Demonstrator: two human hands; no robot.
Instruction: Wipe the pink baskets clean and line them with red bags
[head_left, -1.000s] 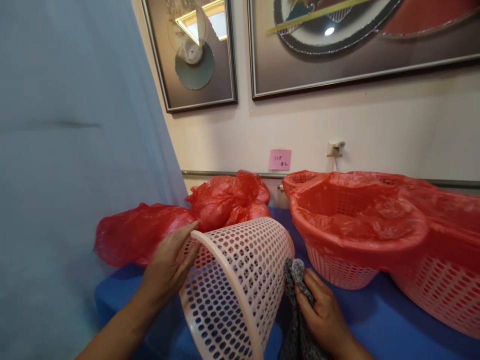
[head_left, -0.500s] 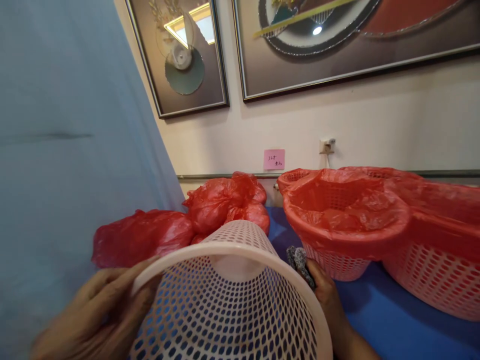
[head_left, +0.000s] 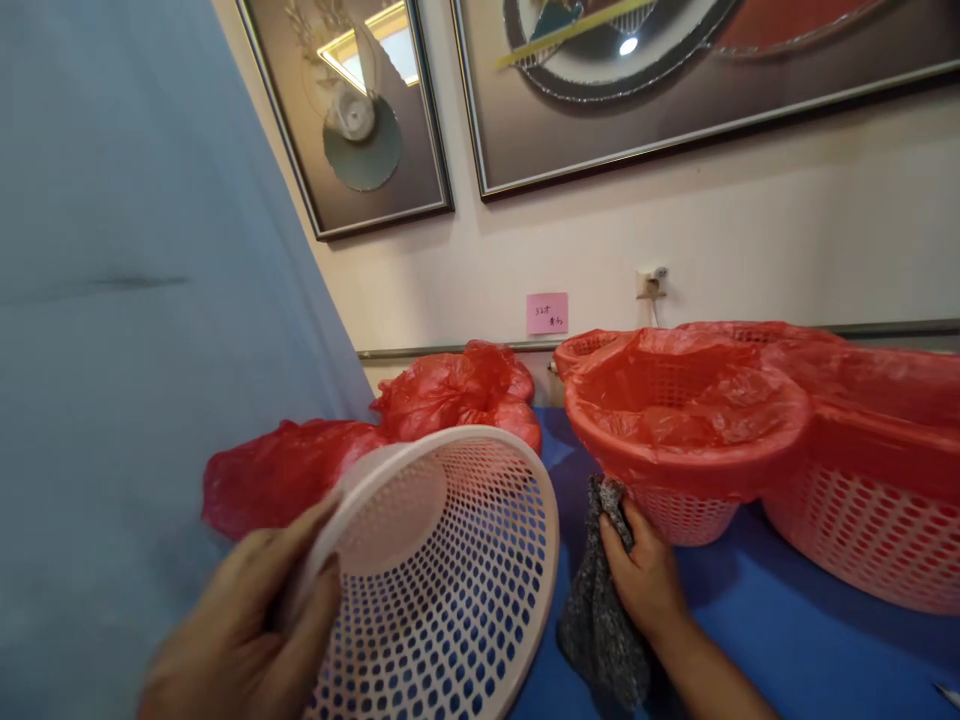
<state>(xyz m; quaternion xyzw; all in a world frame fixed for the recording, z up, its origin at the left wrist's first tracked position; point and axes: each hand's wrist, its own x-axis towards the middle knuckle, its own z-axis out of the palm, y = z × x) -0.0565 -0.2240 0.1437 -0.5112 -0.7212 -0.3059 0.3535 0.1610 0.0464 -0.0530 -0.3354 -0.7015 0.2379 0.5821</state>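
Observation:
A pale pink perforated plastic basket (head_left: 480, 600) lies tipped with its open mouth towards me. My left hand (head_left: 255, 610) grips its rim at the left, thumb inside and fingers outside. To the right of the basket, my right hand (head_left: 641, 565) is closed on a dark grey speckled cloth (head_left: 604, 630), which hangs down from the fingers. The cloth is apart from the basket's rim. Just behind my right hand stands a pink basket lined with a red plastic bag (head_left: 682, 460).
A larger red-lined basket (head_left: 885, 500) stands at the right on the blue table surface (head_left: 750, 620). Several red plastic bags (head_left: 457, 385) lie behind the held basket. A light blue curtain-like sheet (head_left: 150, 300) hangs at the left. Framed pictures (head_left: 615, 150) hang on the wall.
The held basket has turned, its mouth swinging left and its base now further left. My right hand has come away from its side, and the grey cloth now hangs down in full view.

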